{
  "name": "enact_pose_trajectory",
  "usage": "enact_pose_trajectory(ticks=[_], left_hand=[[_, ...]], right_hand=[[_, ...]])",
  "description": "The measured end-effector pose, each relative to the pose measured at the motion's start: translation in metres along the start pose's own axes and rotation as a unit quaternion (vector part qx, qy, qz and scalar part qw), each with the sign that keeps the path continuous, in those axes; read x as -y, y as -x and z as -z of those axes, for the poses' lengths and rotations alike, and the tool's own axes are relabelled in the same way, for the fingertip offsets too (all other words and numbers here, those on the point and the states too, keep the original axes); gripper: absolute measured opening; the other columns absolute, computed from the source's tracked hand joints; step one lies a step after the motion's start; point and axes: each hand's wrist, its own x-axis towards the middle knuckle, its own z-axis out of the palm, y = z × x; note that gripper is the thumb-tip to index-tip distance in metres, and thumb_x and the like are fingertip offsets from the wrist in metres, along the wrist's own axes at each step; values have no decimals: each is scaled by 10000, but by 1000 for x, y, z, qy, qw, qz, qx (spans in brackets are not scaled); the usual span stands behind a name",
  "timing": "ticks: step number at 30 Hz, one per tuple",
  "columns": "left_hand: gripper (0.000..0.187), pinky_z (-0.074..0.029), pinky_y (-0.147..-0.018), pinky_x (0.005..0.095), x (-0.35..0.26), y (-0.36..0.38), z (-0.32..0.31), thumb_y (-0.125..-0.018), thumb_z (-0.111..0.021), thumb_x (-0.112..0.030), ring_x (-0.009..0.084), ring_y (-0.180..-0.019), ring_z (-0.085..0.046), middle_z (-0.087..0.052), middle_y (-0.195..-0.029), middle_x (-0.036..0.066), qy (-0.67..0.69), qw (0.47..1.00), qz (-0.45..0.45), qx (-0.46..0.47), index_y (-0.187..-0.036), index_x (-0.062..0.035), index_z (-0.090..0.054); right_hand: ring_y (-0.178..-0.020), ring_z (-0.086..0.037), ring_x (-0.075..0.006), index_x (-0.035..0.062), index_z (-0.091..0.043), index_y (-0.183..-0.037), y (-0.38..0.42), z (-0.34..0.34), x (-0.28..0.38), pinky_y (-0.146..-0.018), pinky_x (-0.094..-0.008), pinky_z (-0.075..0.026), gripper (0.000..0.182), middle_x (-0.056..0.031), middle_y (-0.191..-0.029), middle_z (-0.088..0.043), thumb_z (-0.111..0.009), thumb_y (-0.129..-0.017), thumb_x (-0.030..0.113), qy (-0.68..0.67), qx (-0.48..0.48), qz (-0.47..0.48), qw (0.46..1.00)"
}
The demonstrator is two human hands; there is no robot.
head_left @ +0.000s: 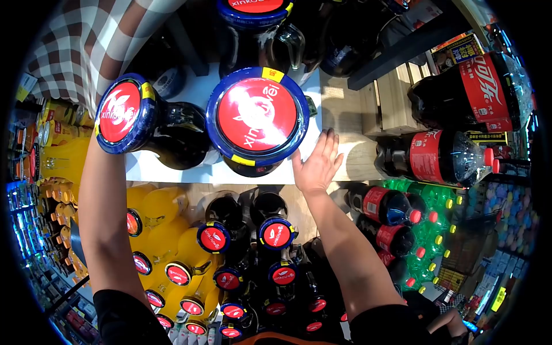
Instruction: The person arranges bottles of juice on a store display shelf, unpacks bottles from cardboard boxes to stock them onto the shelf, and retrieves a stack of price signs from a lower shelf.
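Two dark bottles with blue-rimmed red lids stand on a white board [172, 172]. My right hand [322, 161] lies open, fingers spread, at the board's right edge, just right of the larger lid [257, 118]; its thumb is close to that bottle. My left forearm reaches up to the smaller lid [119, 114] at the left, and my left hand is hidden behind that lid and bottle. A third bottle with a red lid [253, 6] is at the top, behind the other two.
Dark jars [276, 234] and yellow drink bottles [155, 213] fill the near side. Cola bottles [428, 155], green bottles [428, 230] and a wooden crate [395, 100] are at the right. A checkered cloth [92, 40] hangs upper left. Another person's arm [449, 322] shows lower right.
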Motion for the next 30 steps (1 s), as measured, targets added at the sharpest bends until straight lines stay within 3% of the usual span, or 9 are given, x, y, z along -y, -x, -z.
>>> enact_pose_trajectory(ticks=[9,22,24,25,28,30], left_hand=[[562,-462,-920,388,-6,-80,-29,-879,-512,-449,220,-1098,-536,-535,-1214,88,-30,996,-37,-82,-1268,-50,-434],[584,-459,-923,393,-3,-143,-55,-863,-541,-445,228,-1106,-533,-526,-1230,86,-15,992,-47,-114,-1279,-52,-425],[587,-459,-924,394,-3,-147,-56,-861,-545,-444,229,-1107,-532,-524,-1233,86,-11,992,-48,-114,-1281,-52,-423],[589,-459,-924,395,-3,-149,-58,-860,-547,-444,230,-1108,-532,-523,-1234,86,-10,992,-47,-113,-1282,-52,-422],[595,-458,-925,396,-2,-153,-60,-856,-554,-443,231,-1110,-531,-521,-1238,85,-2,993,-48,-112,-1284,-52,-420],[599,-458,-925,397,-2,-156,-62,-854,-558,-442,233,-1111,-530,-520,-1241,85,2,993,-48,-109,-1286,-52,-419]], right_hand=[[-1365,-179,-322,-17,-275,-1354,0,-1,0,-1074,-556,-127,799,-180,-1442,-247,-569,-768,439,16,-1,2,1000],[-1359,-182,-346,-37,-264,-1357,0,-4,-3,-1064,-570,-138,799,-204,-1436,-247,-578,-773,412,24,7,25,999],[-1359,-181,-351,-41,-259,-1358,0,-11,-7,-1062,-574,-138,801,-211,-1433,-248,-571,-778,415,0,-5,33,999],[-1359,-181,-352,-42,-258,-1358,0,-12,-9,-1062,-574,-138,801,-211,-1432,-250,-567,-780,418,-124,-4,22,992],[-1359,-179,-354,-43,-254,-1361,-1,-12,-11,-1061,-576,-137,807,-212,-1432,-251,-550,-785,440,-220,30,2,975],[-1357,-181,-356,-45,-260,-1359,0,-8,-8,-1058,-579,-137,805,-214,-1430,-253,-542,-787,447,-149,14,8,989]])
